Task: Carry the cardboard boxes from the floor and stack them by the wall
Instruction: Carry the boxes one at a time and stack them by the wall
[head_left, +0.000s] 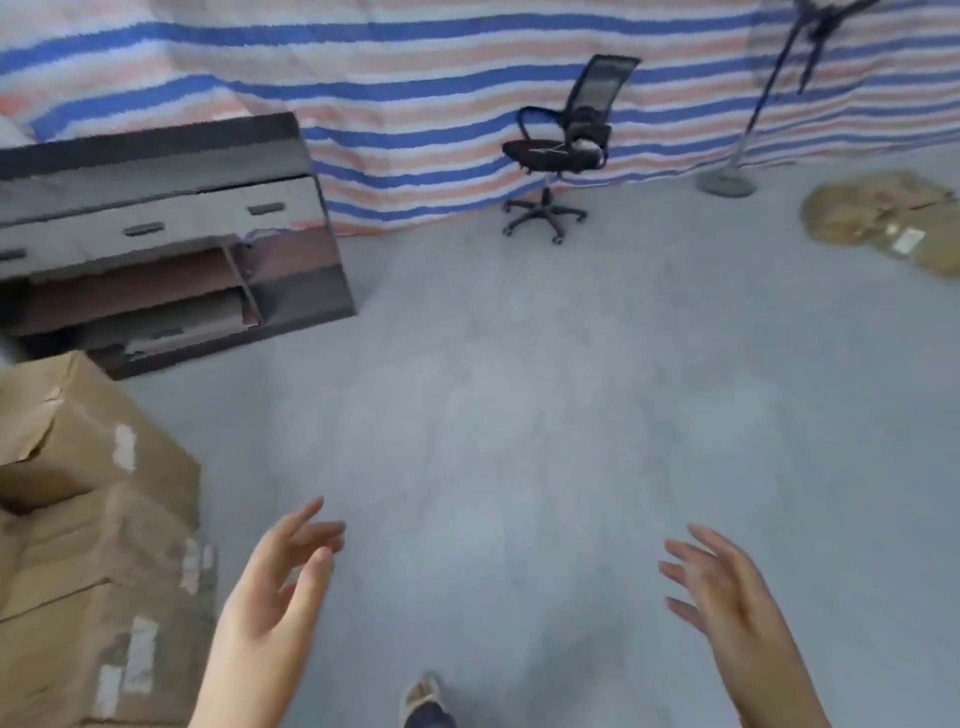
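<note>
Both hands are empty: left hand (275, 587) and right hand (727, 592) hover with fingers spread apart over the grey floor (519, 415). At nine o'clock, a stack of brown taped cardboard boxes (98, 530) sits nearby. They look stiff but dented, probably light; gripping under the bottom edges seems safest. Far off at two o'clock lies flattened brown cardboard (883, 218).

A dark cabinet (156, 239) with drawers stands at ten o'clock, a black office chair (563, 140) at twelve against the striped tarp (415, 67), and a stand's round base (726, 183) at one o'clock on the grey floor (519, 389).
</note>
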